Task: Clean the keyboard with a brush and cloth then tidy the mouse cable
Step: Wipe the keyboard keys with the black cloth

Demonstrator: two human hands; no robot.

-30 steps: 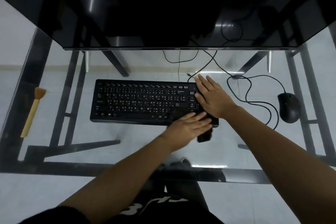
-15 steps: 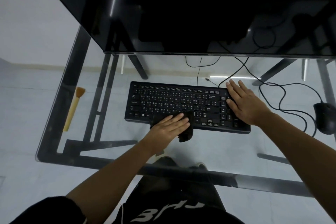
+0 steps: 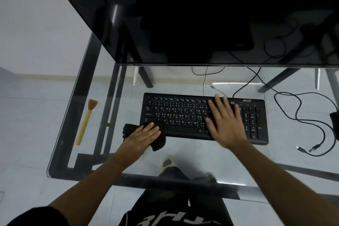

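Observation:
A black keyboard [image 3: 183, 115] lies on the glass desk [image 3: 192, 154]. My left hand [image 3: 142, 136] presses flat, fingers straight, on a black cloth [image 3: 158, 142] at the keyboard's front left corner. My right hand [image 3: 225, 121] lies spread on the keys right of centre, fingers straight. A brush [image 3: 85, 122] with a pale wooden handle and orange bristles lies at the desk's left edge. The black mouse [image 3: 334, 118] shows only at the right frame edge. Its cable [image 3: 300, 121] loops loosely across the glass, and plug ends [image 3: 308, 148] lie near the front right.
A large dark monitor [image 3: 183, 14] overhangs the back of the desk. More cables [image 3: 203, 79] run behind the keyboard. The black desk frame [image 3: 110, 108] and my legs [image 3: 176, 207] show through the glass.
My left hand has slid the cloth leftward along the keyboard's front row to its left corner. My right hand has shifted left from the number pad toward the middle keys. The view swung left.

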